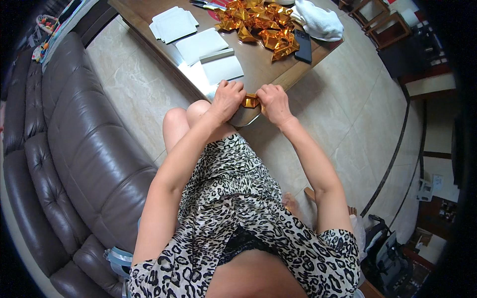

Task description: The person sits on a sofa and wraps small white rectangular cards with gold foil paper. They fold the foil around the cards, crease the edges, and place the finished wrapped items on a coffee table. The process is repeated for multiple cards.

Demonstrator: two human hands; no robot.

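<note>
Between both hands, close to the near corner of the wooden table, is a small piece of folded gold foil paper. My left hand grips its left end with curled fingers. The right end is pinched in my right hand. Part of the foil is hidden behind the fingers. Just beyond my left hand lies a stack of white-backed sheets with one edge turned up. More white sheets lie behind it, and a further stack sits farther left. A pile of folded gold foil pieces covers the table's far part.
The wooden table has a phone near its right edge and a white towel behind that. A knife-like tool lies at the back. A brown leather sofa runs along the left. Tiled floor extends to the right.
</note>
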